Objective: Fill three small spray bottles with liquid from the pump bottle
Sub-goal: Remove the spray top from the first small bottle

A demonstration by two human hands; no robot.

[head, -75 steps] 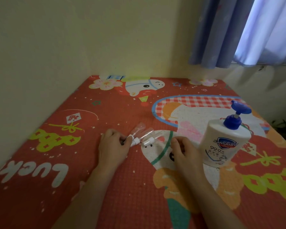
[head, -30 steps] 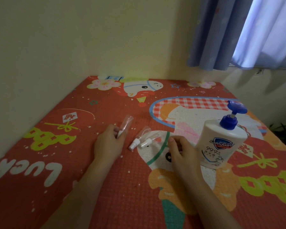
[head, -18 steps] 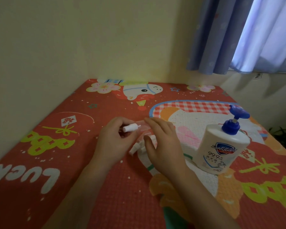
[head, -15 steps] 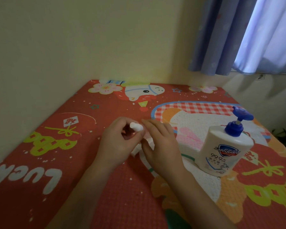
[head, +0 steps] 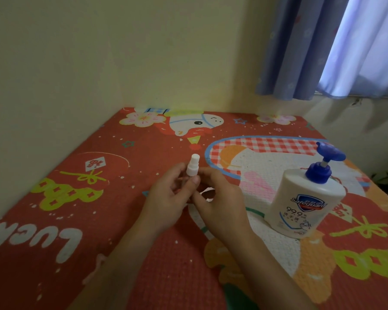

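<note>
- Two hands meet over the bench (head: 54, 220): my left hand (head: 166, 204) grips a spray bottle (head: 192, 168) upright so nothing spills.
- My right hand (head: 220, 204) pinches below its cap, probably to unscrew.
- The pump bottle (head: 305, 202) stands near on the right, ready.

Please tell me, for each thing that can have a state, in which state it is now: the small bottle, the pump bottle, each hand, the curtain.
Small spray bottle: upright, white spray head on, held off the mat.
Pump bottle: standing on the mat, blue pump on, untouched.
Left hand: grips the small spray bottle.
Right hand: fingers at the small spray bottle, below its head.
Curtain: partly drawn aside.
</note>
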